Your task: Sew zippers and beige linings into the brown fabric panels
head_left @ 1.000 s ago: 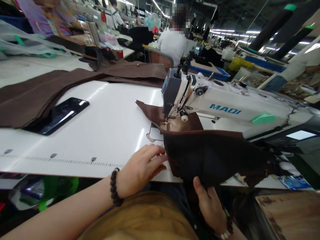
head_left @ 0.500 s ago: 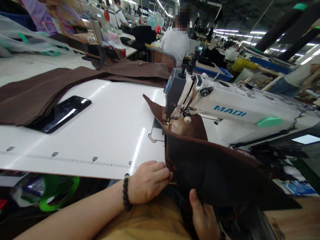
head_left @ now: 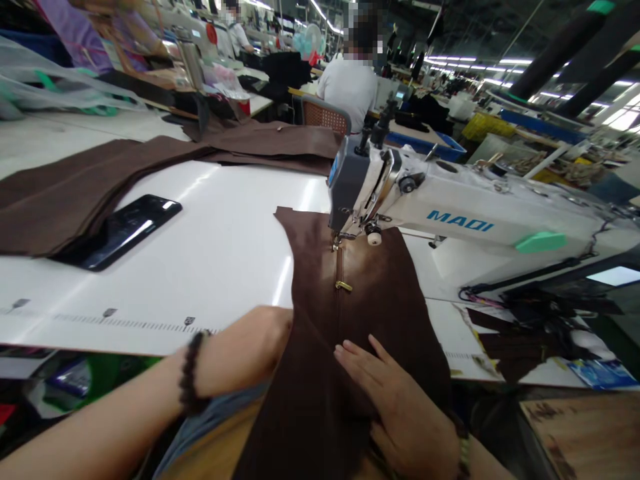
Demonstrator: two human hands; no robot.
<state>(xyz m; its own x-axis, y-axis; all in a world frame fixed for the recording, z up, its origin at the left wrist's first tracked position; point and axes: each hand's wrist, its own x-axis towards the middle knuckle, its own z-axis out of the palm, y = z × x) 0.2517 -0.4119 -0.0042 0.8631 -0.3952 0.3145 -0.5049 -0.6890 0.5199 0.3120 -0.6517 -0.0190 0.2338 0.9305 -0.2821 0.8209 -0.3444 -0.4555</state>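
Observation:
A dark brown leather-like panel point(head_left: 380, 307) lies spread under the presser foot point(head_left: 336, 245) of a white and grey sewing machine point(head_left: 460, 213). A zipper point(head_left: 340, 263) with a gold pull point(head_left: 344, 286) runs down its middle from the foot. My right hand point(head_left: 395, 393) rests on the panel below the pull, fingers stretched out over it. At the panel's left edge is my left hand point(head_left: 260, 337); its fingers are hidden beneath the edge, so their grip does not show. The panel's near end hangs over the table edge toward my lap.
Stacked brown panels point(head_left: 165, 157) lie along the back and left, partly over a black phone point(head_left: 130, 230). A ruler scale point(head_left: 145, 325) marks the white table's front edge. Brown scraps point(head_left: 515, 350) sit at the right. A person in white point(head_left: 347, 87) sits beyond the machine.
The panel was folded up with its dark underside showing; now it lies flat, brown side up, zipper exposed. My right hand moved up onto it. My left hand shifted left.

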